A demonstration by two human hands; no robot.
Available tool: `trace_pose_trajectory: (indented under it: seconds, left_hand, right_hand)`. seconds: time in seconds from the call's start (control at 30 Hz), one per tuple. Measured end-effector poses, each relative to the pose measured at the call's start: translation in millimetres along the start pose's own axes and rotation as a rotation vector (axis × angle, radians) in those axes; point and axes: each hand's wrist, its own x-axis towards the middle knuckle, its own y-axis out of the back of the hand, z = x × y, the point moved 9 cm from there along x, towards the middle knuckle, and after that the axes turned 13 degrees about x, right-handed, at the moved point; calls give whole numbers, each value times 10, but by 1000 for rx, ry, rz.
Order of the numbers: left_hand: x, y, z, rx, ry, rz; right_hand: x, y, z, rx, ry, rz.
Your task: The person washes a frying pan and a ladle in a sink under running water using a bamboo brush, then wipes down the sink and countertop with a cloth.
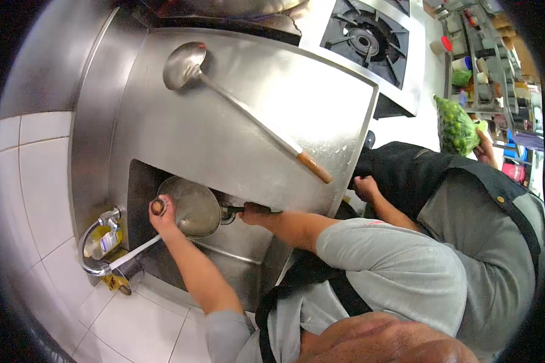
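In the sink (230,248), a round metal pan (191,202) lies tilted, its grey inner face partly visible. My right hand (251,215) is wrapped around the pan's dark handle. Over the pan's left side, my left hand (165,216) is closed around a handle with a round brown end (158,207); whatever is at its far end stays hidden. Just below that hand passes the white tap spout (136,251). A long ladle (184,65) with a wooden grip lies across the steel counter (145,130) beyond the sink.
A gas burner (363,42) stands past the counter's far right corner. Close by on the right, another person (490,206) holds a bag of green vegetables (457,127). Yellow-labelled containers (106,239) sit by the tap. Shelves (496,78) hold several items.
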Motion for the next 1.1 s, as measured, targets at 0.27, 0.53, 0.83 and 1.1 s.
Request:
trace_pose_trajectory:
  seconds: [0.27,0.53,0.83,1.1]
  left_hand:
    - [190,303,183,8,-55,-18]
    - [-236,310,-204,-58,29,-155]
    - [-1611,1494,-1291,927,100,8]
    - [-1000,778,-985,1136,-203,121]
  right_hand:
    - [-26,-48,-19,23,27,-27]
    - [-48,-12,-12,59,46,-43]
    - [222,-310,92,-66,-20,-44]
    - [531,-288,270,-104,-104,46]
